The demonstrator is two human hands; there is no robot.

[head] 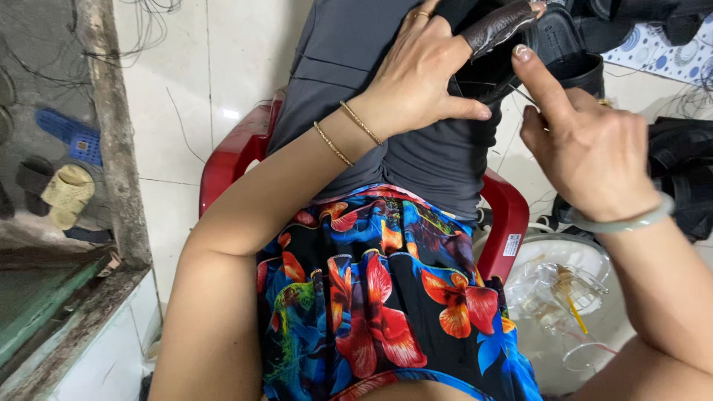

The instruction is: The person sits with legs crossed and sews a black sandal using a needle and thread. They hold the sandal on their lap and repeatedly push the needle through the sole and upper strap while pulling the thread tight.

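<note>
White tiled floor, left hand (416, 82) gripping black shoe (553, 52) (toe pointing upper right), right hand (587, 145) fingers clenched.

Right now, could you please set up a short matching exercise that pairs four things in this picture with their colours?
Things:
1. plastic chair
2. bangle on the right wrist
3. shoe that the left hand rests on, near the right hand
4. slipper on the floor at far left

Colours:
A. pale green
B. blue
C. red
D. black

Pairs: 1-C, 2-A, 3-D, 4-B
</note>
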